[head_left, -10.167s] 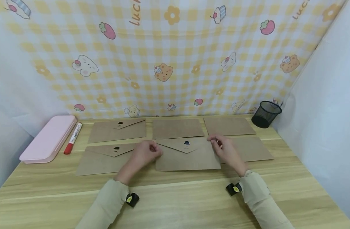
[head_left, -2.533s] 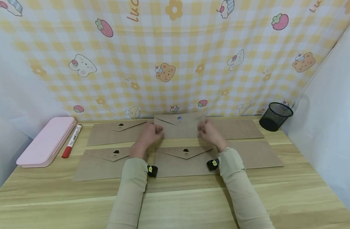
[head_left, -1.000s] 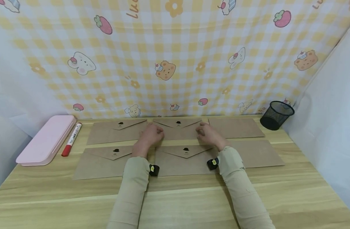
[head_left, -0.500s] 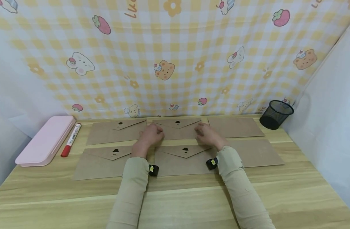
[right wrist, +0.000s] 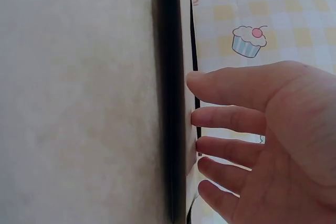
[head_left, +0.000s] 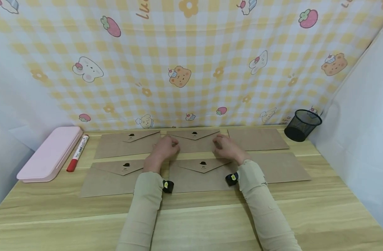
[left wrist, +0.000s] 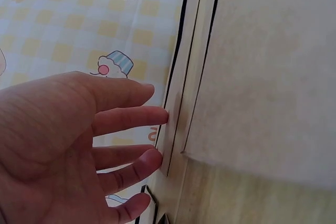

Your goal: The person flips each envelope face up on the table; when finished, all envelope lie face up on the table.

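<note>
A brown paper envelope (head_left: 194,145) lies at the back middle of the table, its pointed flap and printed black hat facing up. My left hand (head_left: 164,150) is at its left end and my right hand (head_left: 228,148) at its right end. In the left wrist view, the loosely bent left fingers (left wrist: 131,119) rest at the envelope's end. The right fingers (right wrist: 228,120) are likewise relaxed, tips at the paper, in the right wrist view. Nearer to me lies another flap-up envelope (head_left: 191,183), partly under the right wrist.
Two flap-up envelopes, one at back left (head_left: 111,148) and one at front left (head_left: 108,183), flank two plain-side-up ones, at back right (head_left: 257,139) and front right (head_left: 282,169). A pink case (head_left: 52,153), a red-capped marker (head_left: 78,153) and a black mesh cup (head_left: 301,126) stand at the sides.
The back middle envelope, plain side up at first, was lifted and now lies flap side up. Both hands moved to it from the front middle envelope; over the last second they barely move.
</note>
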The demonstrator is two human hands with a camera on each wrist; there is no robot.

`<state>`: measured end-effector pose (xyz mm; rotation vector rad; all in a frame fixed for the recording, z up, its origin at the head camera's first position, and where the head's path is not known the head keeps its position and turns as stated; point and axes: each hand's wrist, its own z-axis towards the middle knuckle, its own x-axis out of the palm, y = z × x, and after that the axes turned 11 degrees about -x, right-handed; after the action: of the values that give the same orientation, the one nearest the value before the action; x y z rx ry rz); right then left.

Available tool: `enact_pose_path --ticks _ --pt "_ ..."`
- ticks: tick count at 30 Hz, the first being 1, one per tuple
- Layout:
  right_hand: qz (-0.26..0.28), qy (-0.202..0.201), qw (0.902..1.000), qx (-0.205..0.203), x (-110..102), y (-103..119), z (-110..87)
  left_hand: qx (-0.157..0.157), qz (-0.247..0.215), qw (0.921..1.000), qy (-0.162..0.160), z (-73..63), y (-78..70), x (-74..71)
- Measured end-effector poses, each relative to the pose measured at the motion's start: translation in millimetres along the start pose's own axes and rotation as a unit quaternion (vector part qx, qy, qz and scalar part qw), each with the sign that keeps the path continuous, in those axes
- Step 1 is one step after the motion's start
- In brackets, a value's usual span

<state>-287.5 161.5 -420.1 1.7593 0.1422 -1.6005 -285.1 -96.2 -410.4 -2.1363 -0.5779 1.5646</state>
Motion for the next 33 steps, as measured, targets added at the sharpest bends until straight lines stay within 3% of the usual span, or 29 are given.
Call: enact_pose_path --ticks 8,23,33 --pt "0.053 -0.015 0.9984 0.013 0.1 1.7 1.7 0.006 -0.003 1.0000 0.002 -0.6 0.3 0.0" --pt "0.015 -0.029 0.9994 -0.010 1.5 1.7 3.9 0.005 -0.002 1.0000 -0.004 2.7 1.0 1.8" --pt "0.018 -0.027 0.9995 -0.005 1.5 -0.2 4.0 0.011 0.006 0.9999 -0.009 2.4 0.9 2.3"
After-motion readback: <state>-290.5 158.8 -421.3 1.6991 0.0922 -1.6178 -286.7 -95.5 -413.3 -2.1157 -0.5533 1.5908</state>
